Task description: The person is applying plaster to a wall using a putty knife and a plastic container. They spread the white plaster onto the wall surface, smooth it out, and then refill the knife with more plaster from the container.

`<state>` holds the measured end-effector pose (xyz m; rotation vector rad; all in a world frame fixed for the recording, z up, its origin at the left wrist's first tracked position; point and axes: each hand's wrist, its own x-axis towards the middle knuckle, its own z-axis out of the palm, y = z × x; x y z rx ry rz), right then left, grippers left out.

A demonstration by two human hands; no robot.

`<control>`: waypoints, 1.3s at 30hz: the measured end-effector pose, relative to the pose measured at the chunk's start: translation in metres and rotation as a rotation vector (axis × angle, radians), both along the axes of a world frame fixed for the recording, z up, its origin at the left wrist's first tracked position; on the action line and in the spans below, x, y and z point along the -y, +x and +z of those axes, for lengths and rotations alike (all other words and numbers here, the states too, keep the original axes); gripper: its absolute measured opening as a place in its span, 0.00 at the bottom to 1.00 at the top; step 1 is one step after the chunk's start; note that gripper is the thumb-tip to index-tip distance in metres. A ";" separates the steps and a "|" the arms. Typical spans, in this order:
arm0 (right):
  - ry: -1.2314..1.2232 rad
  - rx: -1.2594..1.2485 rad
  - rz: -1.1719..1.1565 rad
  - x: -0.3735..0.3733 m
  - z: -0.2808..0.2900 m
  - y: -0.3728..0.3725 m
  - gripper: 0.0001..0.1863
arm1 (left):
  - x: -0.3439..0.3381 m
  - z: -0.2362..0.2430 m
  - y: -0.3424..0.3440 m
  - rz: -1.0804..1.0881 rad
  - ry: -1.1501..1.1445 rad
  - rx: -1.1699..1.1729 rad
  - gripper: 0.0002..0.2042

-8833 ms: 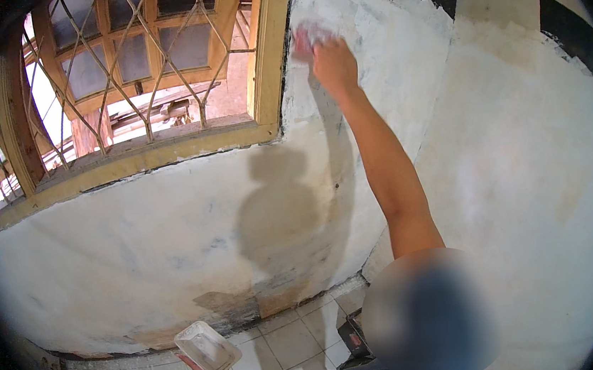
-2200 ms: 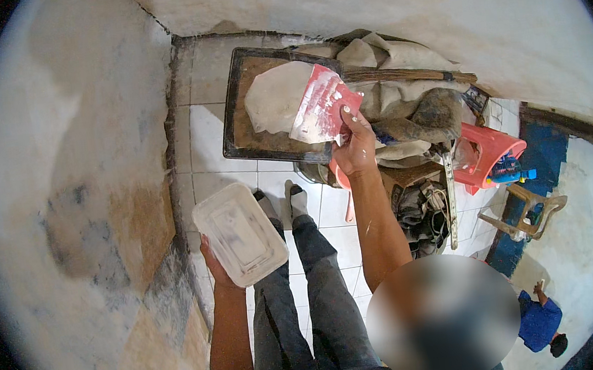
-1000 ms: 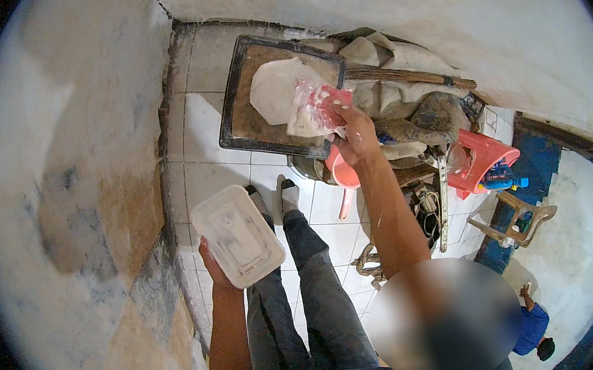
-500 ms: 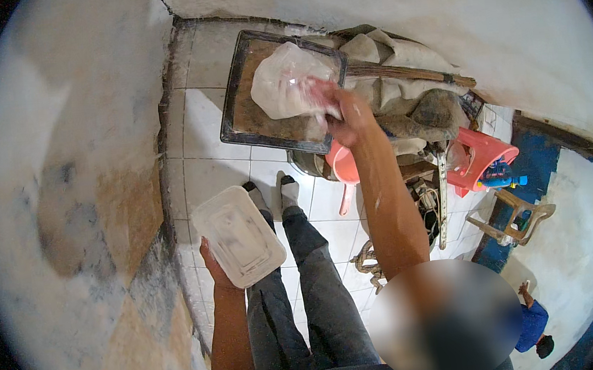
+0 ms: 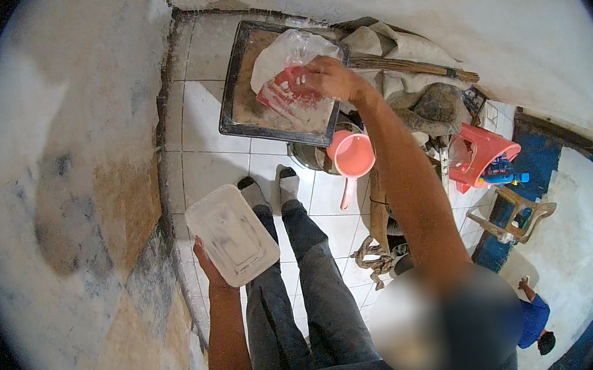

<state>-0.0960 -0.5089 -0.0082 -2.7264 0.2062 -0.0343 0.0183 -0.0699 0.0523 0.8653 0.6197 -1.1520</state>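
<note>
My left hand [image 5: 211, 264] grips a shallow whitish plastic tub [image 5: 233, 235] by its left side, thumb at the rim and the other fingers hidden beneath. White smears coat its inside. Ahead, my right hand [image 5: 332, 78] is closed on a crumpled translucent plastic bag [image 5: 290, 48]. A red, white-dusted part [image 5: 286, 93] shows beside the fingers; I cannot tell whether it is the bag's print or a separate thing. The bag lies on a brown board with a dark raised frame [image 5: 239, 98].
A pink dipper [image 5: 353, 154] rests over a bucket [image 5: 304, 157] below the board. A stick broom [image 5: 407, 69] and grey cloth [image 5: 439, 107] lie along the far wall. To the right are a pink plastic stool [image 5: 482, 153], a wooden stool [image 5: 517, 217] and another person [image 5: 533, 323].
My right hand has turned over at the bag, and the red part now shows clearly. My right forearm has shifted right, uncovering more of the dipper. The tub has moved slightly left.
</note>
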 end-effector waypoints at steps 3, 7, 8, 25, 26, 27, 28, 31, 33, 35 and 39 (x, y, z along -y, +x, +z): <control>0.536 -0.648 -0.315 0.002 0.042 0.035 0.20 | 0.004 0.004 0.000 0.012 0.019 -0.015 0.35; 0.554 -0.605 -0.227 -0.016 0.043 0.008 0.20 | 0.011 0.002 0.001 0.001 0.002 -0.015 0.36; 0.580 -0.434 -0.233 -0.030 0.045 -0.004 0.20 | 0.012 0.003 0.001 0.008 -0.028 -0.032 0.36; 0.860 -0.248 -0.469 -0.072 0.029 -0.030 0.18 | 0.025 0.004 -0.010 0.009 -0.052 -0.068 0.35; 0.856 -0.246 -0.474 -0.075 0.020 -0.038 0.18 | 0.026 0.005 -0.010 -0.009 -0.043 -0.022 0.34; 0.802 -0.138 -0.460 -0.083 0.023 -0.036 0.17 | 0.025 0.006 -0.010 -0.003 -0.042 -0.018 0.34; 0.746 -0.032 -0.446 -0.090 0.027 -0.034 0.17 | 0.024 0.007 -0.010 0.008 -0.044 -0.004 0.34; 1.074 0.028 -0.641 -0.102 0.064 -0.037 0.16 | 0.019 0.006 -0.010 0.047 -0.054 -0.036 0.35; 1.304 -0.002 -0.921 -0.101 0.064 -0.050 0.15 | 0.013 0.003 -0.010 0.069 -0.066 -0.080 0.35; 1.140 0.087 -1.026 -0.096 0.037 -0.076 0.14 | 0.010 -0.003 -0.010 0.058 -0.042 -0.050 0.35; 1.168 0.237 -1.224 -0.092 0.061 -0.046 0.14 | 0.010 0.004 -0.014 0.096 -0.015 -0.065 0.35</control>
